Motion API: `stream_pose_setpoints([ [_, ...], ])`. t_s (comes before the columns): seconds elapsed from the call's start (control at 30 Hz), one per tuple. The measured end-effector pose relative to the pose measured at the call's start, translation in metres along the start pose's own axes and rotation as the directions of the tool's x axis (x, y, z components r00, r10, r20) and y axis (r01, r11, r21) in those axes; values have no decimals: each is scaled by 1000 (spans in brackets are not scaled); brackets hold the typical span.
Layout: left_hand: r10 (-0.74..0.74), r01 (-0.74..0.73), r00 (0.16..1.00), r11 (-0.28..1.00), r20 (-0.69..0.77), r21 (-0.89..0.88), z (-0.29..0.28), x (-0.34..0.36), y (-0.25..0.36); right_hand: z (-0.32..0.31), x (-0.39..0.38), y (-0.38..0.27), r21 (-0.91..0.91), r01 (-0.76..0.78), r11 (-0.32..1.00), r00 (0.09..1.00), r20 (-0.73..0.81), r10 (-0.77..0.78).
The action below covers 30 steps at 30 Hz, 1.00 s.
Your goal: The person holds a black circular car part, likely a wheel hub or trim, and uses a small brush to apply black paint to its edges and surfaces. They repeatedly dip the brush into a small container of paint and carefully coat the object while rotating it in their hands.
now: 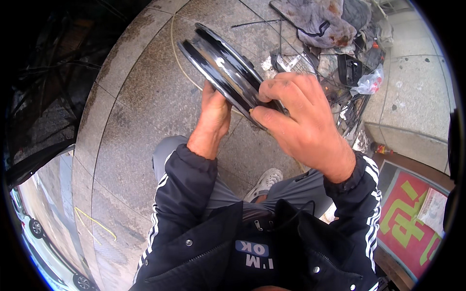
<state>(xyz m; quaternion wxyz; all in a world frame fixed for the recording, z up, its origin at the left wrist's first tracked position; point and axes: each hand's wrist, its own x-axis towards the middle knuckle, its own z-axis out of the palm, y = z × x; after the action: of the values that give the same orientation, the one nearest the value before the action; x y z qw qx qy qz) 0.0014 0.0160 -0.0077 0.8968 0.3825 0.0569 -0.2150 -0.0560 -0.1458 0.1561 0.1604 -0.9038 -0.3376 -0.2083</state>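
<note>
A glossy black wheel rim (224, 68) without a tyre is held tilted in front of me, its grooved outer channel turned toward my view. My left hand (213, 109) supports it from beneath on the left, thumb against its edge and the other fingers mostly hidden behind it. With bent fingers and thumb, my right hand (302, 109) grips the rim's lower right end. Whether those fingers also pinch something small there cannot be made out.
Stained grey cloth (325, 24), cables, a clear plastic bag (370, 81) and other clutter lie at the far right. A thin pale hose (174, 43) crosses the paving behind the rim. A red and green sign board (403, 213) stands at right. Parked cars (48, 252) show at lower left.
</note>
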Motion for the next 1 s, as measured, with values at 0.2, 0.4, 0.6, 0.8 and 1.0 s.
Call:
stream_pose_setpoints([
  [0.2,-28,28,999,1000,-25,0,5,-8,2,-2,-19,-9,28,-89,996,996,30,88],
  [0.4,-101,99,993,994,-66,-39,-2,-9,0,3,-38,-10,37,-91,995,995,41,89],
  [0.6,-40,39,998,999,-39,-17,9,-9,4,-18,-35,-11,9,-154,988,988,-11,154],
  [0.8,15,-15,1000,999,-4,32,8,-3,1,-5,-8,-4,142,-214,967,973,-51,223],
  [1.0,3,-3,1000,1000,17,23,11,-8,5,12,-19,-3,102,-178,979,976,-108,188],
])
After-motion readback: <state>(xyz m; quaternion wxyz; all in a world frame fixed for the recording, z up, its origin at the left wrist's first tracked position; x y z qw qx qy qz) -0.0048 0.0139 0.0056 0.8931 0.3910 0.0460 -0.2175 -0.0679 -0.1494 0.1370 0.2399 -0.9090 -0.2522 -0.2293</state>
